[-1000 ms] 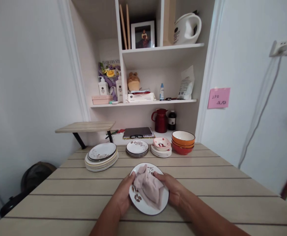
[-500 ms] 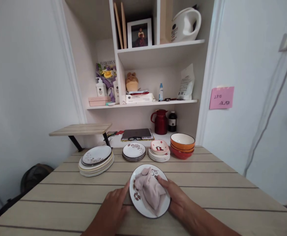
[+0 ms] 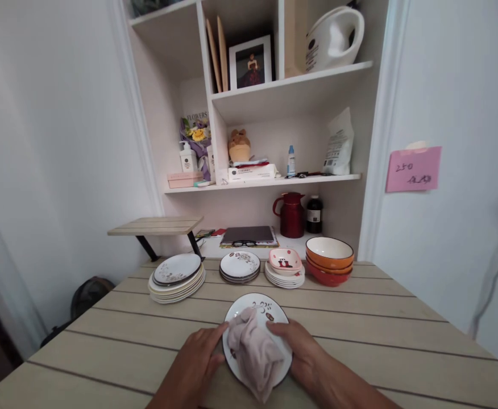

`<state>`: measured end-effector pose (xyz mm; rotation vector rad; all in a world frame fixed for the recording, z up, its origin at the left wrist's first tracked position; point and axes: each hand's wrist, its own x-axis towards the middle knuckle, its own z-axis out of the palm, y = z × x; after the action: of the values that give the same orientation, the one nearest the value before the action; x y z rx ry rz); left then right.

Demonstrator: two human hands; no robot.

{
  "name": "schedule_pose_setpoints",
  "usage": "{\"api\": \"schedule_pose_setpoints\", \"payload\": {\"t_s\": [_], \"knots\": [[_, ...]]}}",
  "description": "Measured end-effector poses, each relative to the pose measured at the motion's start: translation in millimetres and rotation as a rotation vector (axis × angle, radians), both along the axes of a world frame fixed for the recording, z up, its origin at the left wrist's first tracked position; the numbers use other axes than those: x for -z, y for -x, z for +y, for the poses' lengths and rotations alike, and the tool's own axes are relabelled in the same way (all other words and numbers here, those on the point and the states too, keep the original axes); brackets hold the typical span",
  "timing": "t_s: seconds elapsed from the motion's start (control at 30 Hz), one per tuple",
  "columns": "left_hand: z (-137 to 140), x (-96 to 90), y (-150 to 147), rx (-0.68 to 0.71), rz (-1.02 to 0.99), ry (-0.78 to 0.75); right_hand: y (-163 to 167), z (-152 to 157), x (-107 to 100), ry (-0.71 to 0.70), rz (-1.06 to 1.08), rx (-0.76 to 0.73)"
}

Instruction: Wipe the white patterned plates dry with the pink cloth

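A white plate (image 3: 279,363) with a dark rim and brown flower pattern is in front of me at the near middle of the table. A crumpled pale pink cloth (image 3: 255,352) lies on it, its lower corner hanging over the near rim. My right hand (image 3: 302,349) grips the plate's right side, thumb on top and the other fingers hidden beneath. At the left rim, my left hand (image 3: 195,360) has its index fingertip touching the edge, with thumb and index apart. Neither hand grasps the cloth.
Behind the plate stand a stack of large plates (image 3: 176,289), smaller patterned plates (image 3: 239,264), small white plates (image 3: 285,280) under a pink square bowl (image 3: 285,259), and orange and red bowls (image 3: 329,262). A small raised shelf (image 3: 157,225) stands at the left.
The cloth has shifted towards me and now overhangs the plate's near rim. My view has turned slightly left. Both hands stay at the plate's sides.
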<state>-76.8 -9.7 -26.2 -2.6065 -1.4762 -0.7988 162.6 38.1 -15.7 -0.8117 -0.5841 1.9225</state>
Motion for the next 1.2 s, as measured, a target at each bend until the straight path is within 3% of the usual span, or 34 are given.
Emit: {"api": "schedule_pose_setpoints", "payload": {"t_s": [0.37, 0.57, 0.73, 0.83, 0.93, 1.03, 1.2], "knots": [[3.8, 4.5, -13.2, -0.022, -0.036, -0.029, -5.3, -0.8, 0.2, 0.023, 0.017, -0.044], [5.6, 5.4, -10.9, -0.082, 0.025, -0.179, -1.3, -6.9, -0.1, -0.036, -0.003, 0.047], [11.4, 0.7, -19.0, 0.003, -0.014, -0.239, 2.8, -10.9, -5.5, -0.058, -0.009, 0.067], [19.4, 1.7, -27.5, 0.017, -0.138, -0.189, 10.1, -15.2, -10.4, -0.03, -0.015, 0.014], [26.6, -0.1, -32.5, -0.009, -0.392, -0.107, 17.6, -18.5, -11.8, 0.004, -0.067, 0.006], [32.0, -6.1, -29.2, -0.053, -0.636, -0.016, 18.2, -18.0, -7.8, 0.013, -0.075, 0.01], [38.8, -12.0, -19.8, -0.082, -0.866, 0.197, 7.9, -15.8, -3.3, -0.028, -0.011, -0.074]]}}
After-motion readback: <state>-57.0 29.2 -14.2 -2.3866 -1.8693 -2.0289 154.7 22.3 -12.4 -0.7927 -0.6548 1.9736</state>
